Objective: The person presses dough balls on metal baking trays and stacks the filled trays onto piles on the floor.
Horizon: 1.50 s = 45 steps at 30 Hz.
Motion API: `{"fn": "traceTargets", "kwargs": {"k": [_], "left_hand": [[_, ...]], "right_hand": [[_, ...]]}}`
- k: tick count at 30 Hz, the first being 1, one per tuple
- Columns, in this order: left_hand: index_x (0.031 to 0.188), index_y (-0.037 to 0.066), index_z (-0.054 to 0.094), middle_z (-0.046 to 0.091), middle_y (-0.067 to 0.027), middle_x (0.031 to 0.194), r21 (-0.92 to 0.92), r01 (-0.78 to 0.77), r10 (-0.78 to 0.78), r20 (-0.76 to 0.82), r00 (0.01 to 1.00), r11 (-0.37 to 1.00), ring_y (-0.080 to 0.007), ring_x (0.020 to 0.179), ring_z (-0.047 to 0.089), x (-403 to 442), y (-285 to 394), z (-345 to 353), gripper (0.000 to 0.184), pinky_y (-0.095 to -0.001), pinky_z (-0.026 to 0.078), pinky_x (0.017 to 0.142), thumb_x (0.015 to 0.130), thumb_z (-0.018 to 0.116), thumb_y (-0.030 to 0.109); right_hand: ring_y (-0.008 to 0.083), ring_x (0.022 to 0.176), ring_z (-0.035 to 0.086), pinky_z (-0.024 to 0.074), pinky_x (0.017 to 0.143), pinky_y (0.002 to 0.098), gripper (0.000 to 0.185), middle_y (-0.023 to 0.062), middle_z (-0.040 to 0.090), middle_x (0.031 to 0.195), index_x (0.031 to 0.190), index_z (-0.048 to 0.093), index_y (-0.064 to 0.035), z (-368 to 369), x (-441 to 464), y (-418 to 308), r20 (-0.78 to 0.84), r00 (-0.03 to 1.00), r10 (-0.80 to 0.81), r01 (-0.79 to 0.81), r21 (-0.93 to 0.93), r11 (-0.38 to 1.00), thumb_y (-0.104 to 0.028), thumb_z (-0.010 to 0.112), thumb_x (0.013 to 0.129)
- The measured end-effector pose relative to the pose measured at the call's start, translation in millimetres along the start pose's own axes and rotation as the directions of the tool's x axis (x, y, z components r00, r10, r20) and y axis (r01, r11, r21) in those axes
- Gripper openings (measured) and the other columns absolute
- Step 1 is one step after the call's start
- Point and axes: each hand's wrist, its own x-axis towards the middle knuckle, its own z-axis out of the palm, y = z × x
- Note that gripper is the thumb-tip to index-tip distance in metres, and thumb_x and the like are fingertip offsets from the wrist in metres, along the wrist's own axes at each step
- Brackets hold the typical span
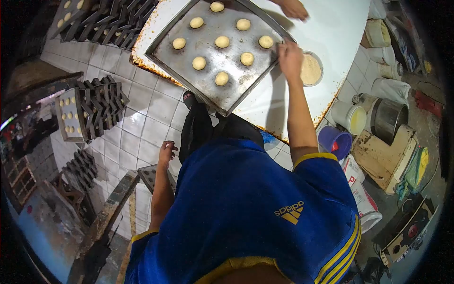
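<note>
A dark metal baking tray [208,87] carries several round, pale dough balls [222,42], spaced apart in rows. My right hand [290,59] is closed on the rim at the tray's right corner; the fingertips are partly hidden. Just right of that hand, a round container of light brown crumbs [311,68] sits on the white table [326,28]. My left hand [167,152] hangs low at my side over the tiled floor, fingers loosely apart and holding nothing. Another person's hand [294,8] reaches in over the table from the top, blurred, beyond the tray.
Racks of stacked trays with dough balls [71,116] stand on the left, with more trays at the upper left. Along the right are a white bucket [349,117], a purple bucket [335,142], a metal pot [388,118] and sacks. A wooden beam [106,215] lies near my left arm.
</note>
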Motion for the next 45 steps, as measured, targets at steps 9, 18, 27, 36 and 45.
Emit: {"fn": "traceTargets", "kwargs": {"k": [9, 18, 27, 36, 45], "left_hand": [[0.121, 0.013, 0.058, 0.074, -0.0082, 0.089, -0.003, -0.020, 0.020, 0.020, 1.000, 1.000, -0.0133, 0.057, 0.056, 12, 2, -8, 0.030, -0.0292, 0.043, 0.049, 0.101, 0.059, 0.035], [0.122, 0.013, 0.060, 0.073, -0.0075, 0.089, -0.014, -0.024, 0.023, -0.040, 0.999, 1.000, -0.0125, 0.057, 0.055, 11, 7, -14, 0.029, -0.0293, 0.041, 0.049, 0.101, 0.059, 0.033], [0.127, 0.009, 0.059, 0.074, -0.0089, 0.088, -0.018, 0.034, -0.035, -0.037, 0.999, 0.999, -0.0159, 0.058, 0.058, 7, -24, -5, 0.035, -0.0300, 0.042, 0.045, 0.101, 0.058, 0.032], [0.122, 0.010, 0.060, 0.073, -0.0066, 0.086, -0.042, -0.012, 0.010, -0.055, 0.998, 0.999, -0.0129, 0.059, 0.056, 4, -11, -8, 0.030, -0.0291, 0.042, 0.049, 0.101, 0.059, 0.032], [0.123, 0.010, 0.060, 0.074, -0.0071, 0.086, -0.023, 0.014, -0.016, -0.050, 0.999, 1.000, -0.0140, 0.060, 0.057, 0, -26, -4, 0.032, -0.0310, 0.043, 0.050, 0.100, 0.059, 0.032]], "right_hand": [[0.0377, 0.089, 0.073, 0.0572, 0.082, 0.0471, 0.027, 0.0172, 0.077, 0.097, 0.104, 0.080, -0.0093, -30, -38, 90, 0.116, 0.919, 0.377, -0.325, -0.318, 0.891, -0.030, 0.071, 0.091], [0.0338, 0.088, 0.076, 0.0583, 0.084, 0.0414, 0.032, 0.0173, 0.078, 0.095, 0.105, 0.081, -0.0098, -36, -28, 88, 0.166, 0.844, 0.510, -0.489, -0.151, 0.859, -0.036, 0.077, 0.087], [0.0217, 0.084, 0.073, 0.0559, 0.080, 0.0334, 0.030, 0.0150, 0.078, 0.095, 0.106, 0.080, -0.0019, -18, -59, -70, 0.501, 0.866, 0.013, -0.337, 0.562, 0.756, -0.029, 0.078, 0.092], [0.0326, 0.093, 0.065, 0.0514, 0.087, 0.0440, 0.013, 0.0127, 0.074, 0.091, 0.093, 0.079, -0.0067, 54, -82, -153, 0.363, 0.805, -0.469, 0.327, 0.388, 0.862, -0.016, 0.071, 0.088], [0.0284, 0.109, 0.057, 0.0453, 0.091, 0.0440, 0.040, 0.0089, 0.064, 0.121, 0.124, 0.069, -0.0081, 27, -122, -163, 0.413, 0.758, -0.506, 0.494, 0.143, 0.858, -0.037, 0.060, 0.099]]}}
